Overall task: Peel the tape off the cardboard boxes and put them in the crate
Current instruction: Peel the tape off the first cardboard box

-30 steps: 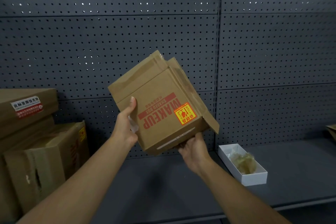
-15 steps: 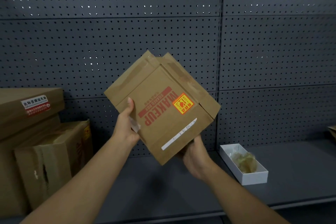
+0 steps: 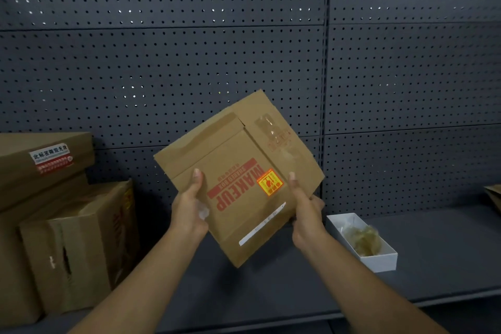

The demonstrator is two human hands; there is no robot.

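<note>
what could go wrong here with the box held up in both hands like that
1. The makeup box is held tilted in the air by the left hand and right hand at its edges only; freeing one hand to pick at tape could let it slip.
2. The clear tape near the top looks wrinkled and stuck flat, so it may tear into bits or lift the cardboard surface.
3. A small clear scrap at the left palm could stick to the skin.

Shelf [image 3: 271, 287] centre free; boxes [image 3: 67, 247] L, tray [image 3: 379, 262] R
</note>
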